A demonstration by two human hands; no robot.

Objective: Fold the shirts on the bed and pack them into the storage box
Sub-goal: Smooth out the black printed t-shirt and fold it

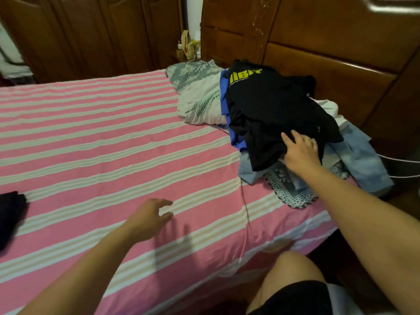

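Observation:
A black shirt with yellow lettering (pixel 268 103) lies on top of a clothes pile at the head of the bed. Under it show a blue shirt (pixel 227 103), light denim (pixel 363 160) and a white garment (pixel 329 108). My right hand (pixel 301 153) reaches onto the near hem of the black shirt, fingers spread and laid on the cloth; I cannot tell whether they pinch it. My left hand (pixel 151 215) hovers over the pink striped sheet (pixel 102 144), fingers loosely curled, holding nothing. A dark folded garment (pixel 10 214) lies at the left edge. No storage box is in view.
A floral pillow (pixel 197 87) lies left of the pile, and a patterned cloth (pixel 288 187) sticks out beneath it. The wooden headboard (pixel 329 53) stands behind, wardrobe doors (pixel 91 30) at the back. My knee (pixel 293 276) is at the bed's near edge.

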